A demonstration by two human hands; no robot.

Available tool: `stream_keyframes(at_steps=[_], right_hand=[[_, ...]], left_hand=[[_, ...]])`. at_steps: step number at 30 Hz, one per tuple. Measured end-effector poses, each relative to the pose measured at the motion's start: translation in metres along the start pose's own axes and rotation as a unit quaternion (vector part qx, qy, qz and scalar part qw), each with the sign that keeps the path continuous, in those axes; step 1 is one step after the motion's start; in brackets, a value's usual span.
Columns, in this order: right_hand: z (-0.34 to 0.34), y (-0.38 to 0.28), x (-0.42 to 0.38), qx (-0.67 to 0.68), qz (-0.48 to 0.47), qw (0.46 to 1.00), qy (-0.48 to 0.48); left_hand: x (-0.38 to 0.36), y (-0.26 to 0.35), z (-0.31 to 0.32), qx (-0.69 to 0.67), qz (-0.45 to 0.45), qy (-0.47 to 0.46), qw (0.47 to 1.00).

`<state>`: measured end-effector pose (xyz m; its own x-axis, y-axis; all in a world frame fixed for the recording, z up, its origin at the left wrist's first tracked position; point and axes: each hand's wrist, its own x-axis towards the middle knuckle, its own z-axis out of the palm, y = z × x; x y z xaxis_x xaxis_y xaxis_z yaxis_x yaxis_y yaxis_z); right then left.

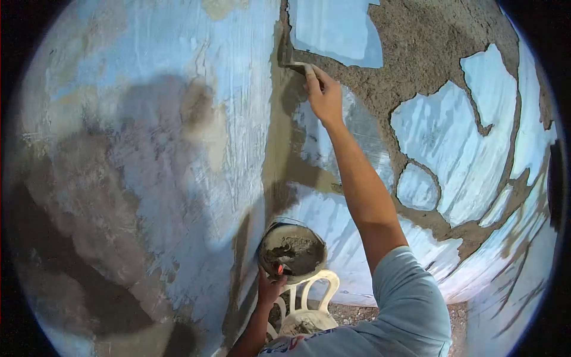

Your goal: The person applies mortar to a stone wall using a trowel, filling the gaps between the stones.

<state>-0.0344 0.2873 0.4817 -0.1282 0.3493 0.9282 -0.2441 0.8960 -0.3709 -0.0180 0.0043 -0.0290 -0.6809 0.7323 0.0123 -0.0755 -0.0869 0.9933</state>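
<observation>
My right hand (324,95) is raised to the wall corner, its fingers closed round the handle of a small trowel (292,64). The trowel's blade touches the wall just below a blue painted patch (339,30). Lower down, my left hand (270,288) holds the near side of a round bucket (324,253) with wet grey mortar (297,250) inside. A red-ended tool handle (280,269) stands up at the bucket's rim, close to my left fingers.
A cream plastic chair (324,291) stands under the bucket. Blue walls meet at a corner with a strip of damp mortar (276,160). Rough bare plaster (428,35) surrounds blue patches on the right wall. Gravelly ground (357,312) shows below.
</observation>
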Motion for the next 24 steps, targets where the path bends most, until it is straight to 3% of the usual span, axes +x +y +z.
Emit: stream_keyframes(at_steps=[3,8,16,19,24], right_hand=[[0.005,0.002,-0.006,-0.057,-0.016,0.998,0.025],[0.010,0.008,-0.011,-0.074,-0.026,0.997,0.022],[0.015,0.013,-0.011,-0.062,-0.022,0.998,0.006],[0.016,0.014,-0.013,-0.065,-0.074,0.995,0.013],[0.004,-0.002,-0.044,0.050,-0.020,0.998,-0.037]], left_hand=[[0.011,-0.017,-0.005,-0.065,0.017,-0.032,0.997],[-0.004,0.014,-0.004,-0.065,-0.078,-0.028,0.994],[0.007,-0.011,-0.004,-0.035,-0.045,-0.017,0.998],[0.007,-0.008,-0.002,-0.049,-0.063,-0.013,0.997],[0.000,0.003,-0.003,-0.093,-0.065,-0.035,0.993]])
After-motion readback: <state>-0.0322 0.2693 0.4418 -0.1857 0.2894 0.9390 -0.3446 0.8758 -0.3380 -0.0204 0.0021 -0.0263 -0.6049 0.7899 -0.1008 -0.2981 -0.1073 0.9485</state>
